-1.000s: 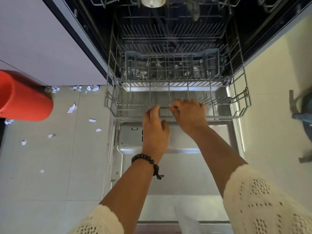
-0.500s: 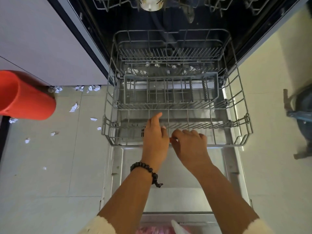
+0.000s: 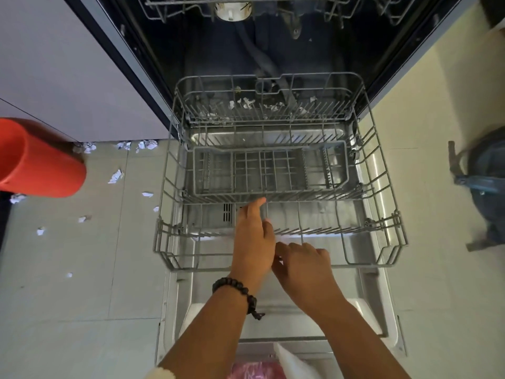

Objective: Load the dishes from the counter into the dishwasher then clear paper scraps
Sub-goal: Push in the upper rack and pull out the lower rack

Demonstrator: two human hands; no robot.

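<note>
The open dishwasher's grey wire lower rack (image 3: pixel 382 187) is slid out over the lowered door (image 3: pixel 284 307). A grey cutlery basket (image 3: pixel 270 170) sits inside it; no dishes are in view. My left hand (image 3: pixel 254 242), with a dark bead bracelet on the wrist, lies over the rack's front rim, its fingers reaching in among the tines. My right hand (image 3: pixel 303 266) is right beside it, fingers curled over the same rim. White paper scraps (image 3: pixel 116 176) litter the floor tiles at left. More scraps (image 3: pixel 246 102) lie on the tub floor behind the rack.
A red cylindrical container (image 3: pixel 41 160) juts in at the left edge. The upper rack (image 3: pixel 273 6) hangs at the top. A blue-grey bag (image 3: pixel 486 181) rests on the floor at right. Something pink (image 3: pixel 254 372) and a white sheet (image 3: pixel 295 365) show below the door edge.
The lower rack has slid out toward me over the door, drawn by both hands on its front rim. Scraps on the tub floor are now uncovered behind it.
</note>
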